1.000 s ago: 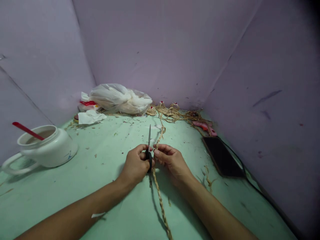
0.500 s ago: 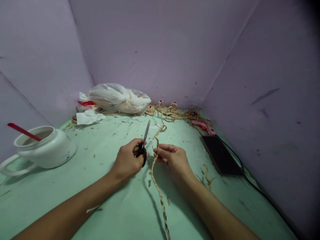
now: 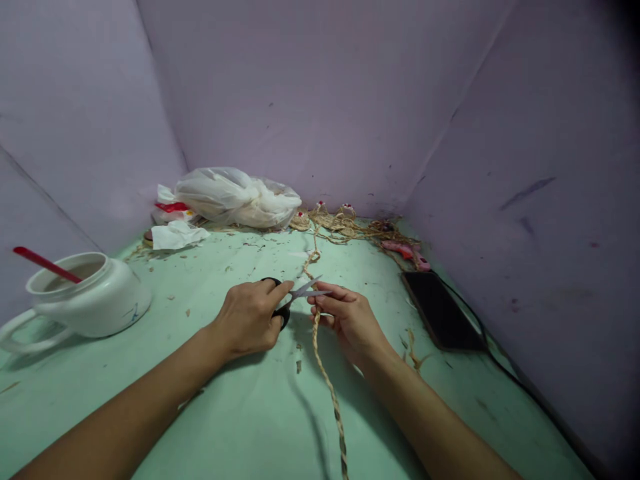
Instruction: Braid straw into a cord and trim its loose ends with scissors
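Observation:
My left hand (image 3: 250,315) is wrapped round the black handles of a pair of scissors (image 3: 298,294). Their blades are parted and point right, at the fingertips of my right hand (image 3: 350,320). Between thumb and fingers, that hand pinches a braided straw-coloured cord (image 3: 326,380). The cord runs from the front edge of the view up through the pinch to a small loop and on towards the back. Whether a blade touches the cord or a loose strand is too small to tell.
At left stands a white mug (image 3: 120,300) with a red stick in it. A knotted plastic bag (image 3: 235,197) and white tissue (image 3: 177,235) lie at the back. Woven pieces (image 3: 345,217) with cords lie beside a pink tool (image 3: 407,253). A phone (image 3: 443,310) with a cable is at right.
The scissors have swung from pointing away to pointing right, and their blades have opened beside the right fingertips. My right hand keeps its pinch on the cord.

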A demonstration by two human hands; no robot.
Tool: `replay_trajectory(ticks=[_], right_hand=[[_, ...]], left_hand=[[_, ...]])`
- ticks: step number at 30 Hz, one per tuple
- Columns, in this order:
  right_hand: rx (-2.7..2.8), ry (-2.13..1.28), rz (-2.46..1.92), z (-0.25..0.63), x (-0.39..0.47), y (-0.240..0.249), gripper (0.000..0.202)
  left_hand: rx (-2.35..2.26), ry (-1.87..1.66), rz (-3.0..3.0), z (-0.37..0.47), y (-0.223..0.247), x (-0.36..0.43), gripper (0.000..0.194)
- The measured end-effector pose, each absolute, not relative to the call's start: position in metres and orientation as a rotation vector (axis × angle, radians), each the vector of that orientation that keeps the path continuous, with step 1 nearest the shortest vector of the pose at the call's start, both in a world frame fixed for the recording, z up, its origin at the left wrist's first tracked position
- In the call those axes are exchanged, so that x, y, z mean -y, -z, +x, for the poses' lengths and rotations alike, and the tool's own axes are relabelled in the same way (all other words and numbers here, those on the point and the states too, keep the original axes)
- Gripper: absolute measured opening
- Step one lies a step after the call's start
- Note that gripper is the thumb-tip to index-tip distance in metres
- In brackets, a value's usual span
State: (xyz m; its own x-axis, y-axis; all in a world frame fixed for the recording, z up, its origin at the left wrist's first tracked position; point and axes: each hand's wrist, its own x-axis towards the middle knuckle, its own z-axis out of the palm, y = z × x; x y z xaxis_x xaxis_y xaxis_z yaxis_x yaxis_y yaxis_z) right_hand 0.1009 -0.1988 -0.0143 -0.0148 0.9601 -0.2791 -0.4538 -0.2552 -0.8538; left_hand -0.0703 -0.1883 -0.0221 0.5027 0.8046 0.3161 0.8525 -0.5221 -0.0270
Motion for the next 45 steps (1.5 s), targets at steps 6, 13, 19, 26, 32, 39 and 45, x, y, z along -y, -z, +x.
replay_trajectory(ticks=[6,13,19,26,32,39,45], right_hand=[[0.639,-1.633,-1.052,0.1,0.2,0.012,0.024],[0.576,-1.667,-0.989,0.102,0.196,0.014,0.02],[0.523,-1.611,-0.978,0.107,0.195,0.009,0.019],[0.556,-1.599,-0.975,0.108,0.194,0.011,0.02],[0.556,-1.58,-0.986,0.107,0.194,0.009,0.019],[0.565,-1.555,-0.981,0.108,0.194,0.01,0.02],[0.581,-1.554,-0.984,0.106,0.196,0.008,0.021]], left_hand=[[1.985,0.567,-2.013,-0.078,0.019,0.176,0.038],[1.477,0.655,-2.392,-0.08,0.023,0.178,0.046],[1.297,0.488,-2.412,-0.085,0.024,0.176,0.05],[1.311,0.476,-2.351,-0.086,0.027,0.171,0.051],[1.318,0.46,-2.323,-0.087,0.027,0.172,0.051],[1.327,0.473,-2.322,-0.088,0.028,0.171,0.05],[1.317,0.477,-2.33,-0.087,0.026,0.174,0.049]])
